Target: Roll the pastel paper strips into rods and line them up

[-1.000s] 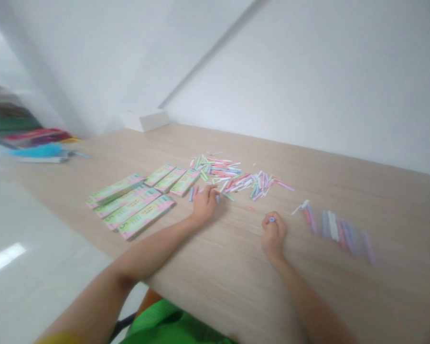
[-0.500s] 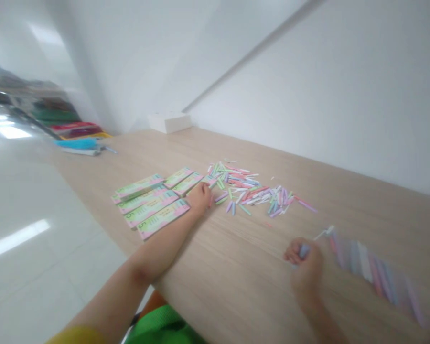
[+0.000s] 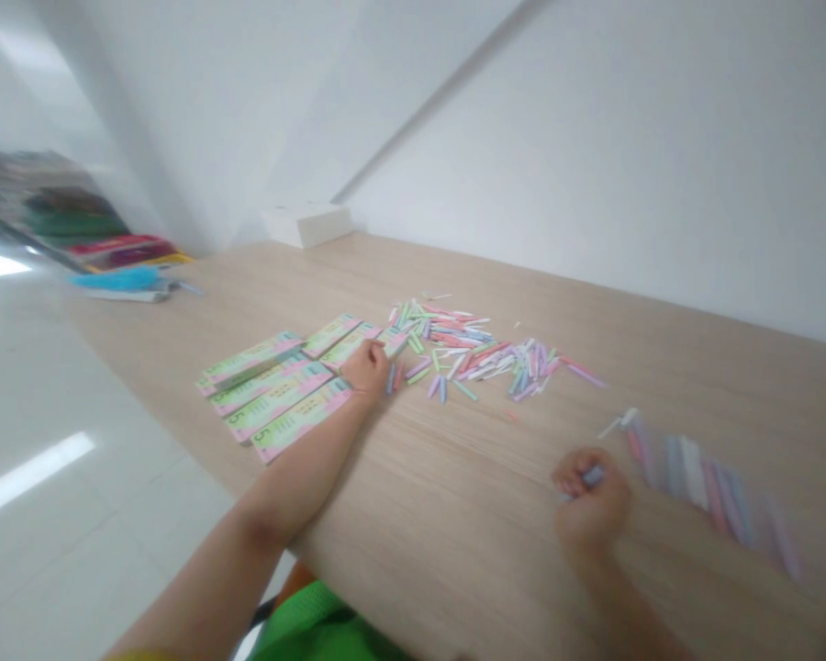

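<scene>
**Right hand** (image 3: 590, 491): clenched, fingers closed around a pale blue stick (image 3: 593, 476); only a short length shows past the fingers. Hand is on or just above the desk (image 3: 468, 464); contact not clear.

**Left hand** (image 3: 366, 370): fingers curled, knuckles up, over the edge of the printed cards (image 3: 275, 399). Cannot tell whether it holds anything. Two short sticks (image 3: 393, 376) lie just right of the fingertips.

**Loose heap** of pastel sticks (image 3: 468, 349): pink, green, white, lilac and blue, lying crossed. Begins just beyond and right of the left hand, well apart from the right hand.

**Row** of longer pastel sticks (image 3: 695, 482): just beyond and right of the right hand, blurred. A white piece (image 3: 616, 424) lies at its near end.

Cards lie flat, left of the left hand. White box (image 3: 306, 225) stands far beyond both hands, against the wall.
</scene>
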Motion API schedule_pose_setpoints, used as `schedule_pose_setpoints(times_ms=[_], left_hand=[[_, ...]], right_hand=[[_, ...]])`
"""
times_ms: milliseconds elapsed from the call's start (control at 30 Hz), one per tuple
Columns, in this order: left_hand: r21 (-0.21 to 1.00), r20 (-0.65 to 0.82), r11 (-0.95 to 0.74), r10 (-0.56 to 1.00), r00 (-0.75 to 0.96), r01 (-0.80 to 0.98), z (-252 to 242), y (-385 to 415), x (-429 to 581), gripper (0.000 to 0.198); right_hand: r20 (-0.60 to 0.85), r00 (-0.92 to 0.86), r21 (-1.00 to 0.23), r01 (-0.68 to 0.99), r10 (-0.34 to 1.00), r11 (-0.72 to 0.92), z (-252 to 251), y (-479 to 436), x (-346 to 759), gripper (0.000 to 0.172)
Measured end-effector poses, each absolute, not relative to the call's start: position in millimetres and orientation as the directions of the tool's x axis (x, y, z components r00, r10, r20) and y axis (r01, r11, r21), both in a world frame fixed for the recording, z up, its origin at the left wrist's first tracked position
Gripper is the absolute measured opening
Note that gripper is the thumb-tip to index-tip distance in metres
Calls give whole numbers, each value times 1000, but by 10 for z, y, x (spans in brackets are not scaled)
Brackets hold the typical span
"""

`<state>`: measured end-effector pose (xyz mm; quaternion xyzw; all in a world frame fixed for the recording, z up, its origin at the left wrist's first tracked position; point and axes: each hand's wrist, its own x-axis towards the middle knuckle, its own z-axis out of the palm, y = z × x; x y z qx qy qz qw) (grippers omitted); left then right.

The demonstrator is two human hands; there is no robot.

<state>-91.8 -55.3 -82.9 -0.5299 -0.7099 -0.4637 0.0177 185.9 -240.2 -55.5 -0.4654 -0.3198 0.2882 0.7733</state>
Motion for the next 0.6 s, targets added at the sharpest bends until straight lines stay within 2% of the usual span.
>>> schedule_pose_setpoints(times_ms=[167, 400, 600], left_hand=[[583, 487, 45, 780, -393, 811, -825, -655, -798, 31], [392, 420, -123, 906, -59, 912, -789, -849, -522, 28], [300, 435, -93, 899, -49, 949, -710, -850, -538, 29]], right_hand=[[239, 603, -862, -229, 761, 453, -275, -2489, 1849, 29], [131, 496, -890, -322, 859, 322, 111, -2742, 1815, 30], [113, 491, -894, -329, 864, 304, 3, -2755, 1742, 26]])
